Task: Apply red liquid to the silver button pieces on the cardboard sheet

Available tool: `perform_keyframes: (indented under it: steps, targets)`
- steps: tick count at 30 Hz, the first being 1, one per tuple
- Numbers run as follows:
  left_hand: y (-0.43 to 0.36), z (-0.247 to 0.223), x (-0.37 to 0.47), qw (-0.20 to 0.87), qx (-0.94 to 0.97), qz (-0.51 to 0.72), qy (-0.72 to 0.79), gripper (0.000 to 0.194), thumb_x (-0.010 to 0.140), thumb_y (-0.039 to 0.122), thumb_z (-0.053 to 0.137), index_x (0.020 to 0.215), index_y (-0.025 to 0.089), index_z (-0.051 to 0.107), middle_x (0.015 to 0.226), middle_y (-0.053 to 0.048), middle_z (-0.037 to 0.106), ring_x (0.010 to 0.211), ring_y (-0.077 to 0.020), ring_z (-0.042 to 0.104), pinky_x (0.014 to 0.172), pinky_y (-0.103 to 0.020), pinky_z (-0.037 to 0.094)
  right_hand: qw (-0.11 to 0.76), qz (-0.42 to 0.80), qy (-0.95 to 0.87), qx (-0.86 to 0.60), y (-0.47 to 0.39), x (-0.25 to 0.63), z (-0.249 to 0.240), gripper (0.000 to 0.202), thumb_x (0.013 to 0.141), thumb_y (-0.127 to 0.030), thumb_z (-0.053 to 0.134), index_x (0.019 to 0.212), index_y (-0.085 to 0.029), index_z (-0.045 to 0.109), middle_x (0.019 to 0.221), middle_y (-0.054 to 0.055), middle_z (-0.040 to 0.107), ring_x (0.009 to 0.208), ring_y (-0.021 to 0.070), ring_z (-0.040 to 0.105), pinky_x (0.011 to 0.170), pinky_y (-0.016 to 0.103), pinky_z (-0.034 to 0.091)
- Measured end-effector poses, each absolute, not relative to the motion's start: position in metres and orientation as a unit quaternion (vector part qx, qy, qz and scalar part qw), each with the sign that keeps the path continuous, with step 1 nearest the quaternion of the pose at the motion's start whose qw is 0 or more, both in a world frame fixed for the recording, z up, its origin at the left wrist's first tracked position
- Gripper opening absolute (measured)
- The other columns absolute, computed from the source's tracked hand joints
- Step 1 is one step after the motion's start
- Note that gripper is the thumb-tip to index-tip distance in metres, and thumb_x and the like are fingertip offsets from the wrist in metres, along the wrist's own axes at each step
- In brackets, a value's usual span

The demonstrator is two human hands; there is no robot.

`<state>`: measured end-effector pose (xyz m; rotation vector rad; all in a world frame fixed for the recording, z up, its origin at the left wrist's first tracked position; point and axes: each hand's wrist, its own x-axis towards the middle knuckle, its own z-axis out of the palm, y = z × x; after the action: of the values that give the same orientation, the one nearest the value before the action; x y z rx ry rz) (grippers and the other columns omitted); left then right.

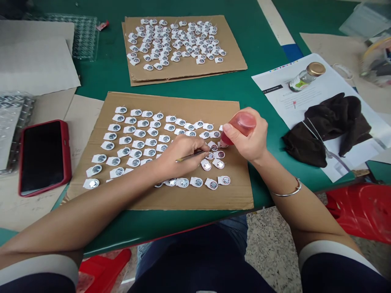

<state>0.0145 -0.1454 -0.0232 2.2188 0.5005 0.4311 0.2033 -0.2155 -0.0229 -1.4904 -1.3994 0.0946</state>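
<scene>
Head view: we're dabbing small discs point(210, 155) near the cardboard sheet's point(238, 195) right edge.
Left hand point(180, 156): fingers pinched on thin tool point(191, 156).
Right hand point(249, 140): fingers wrapped round red bottle point(241, 124), tipped.
Tip: we squeeze gently, one disc each.

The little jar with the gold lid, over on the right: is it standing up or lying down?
Lying down. The jar rests on its side on the white printed sheet, gold lid pointing up-right.
</scene>
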Motion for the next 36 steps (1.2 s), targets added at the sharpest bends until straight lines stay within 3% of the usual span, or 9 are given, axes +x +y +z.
perform_keyframes:
  steps: [36]
  targets:
    - [-0.1405, -0.0225, 0.0194, 0.486, 0.82, 0.143, 0.268, 0.009, 0.076, 0.019, 0.06, 0.077, 0.017, 0.068, 0.074, -0.001, 0.07, 0.065, -0.012, 0.064, 0.058, -0.022, 0.049, 0.533, 0.059, -0.58, -0.614, -0.216, 0.1987, -0.0266, 0.026, 0.072, -0.042, 0.068, 0.074, -0.02, 0.053, 0.07, 0.0, 0.06, 0.062, 0.0145, 0.057, 0.058, 0.032, 0.049]
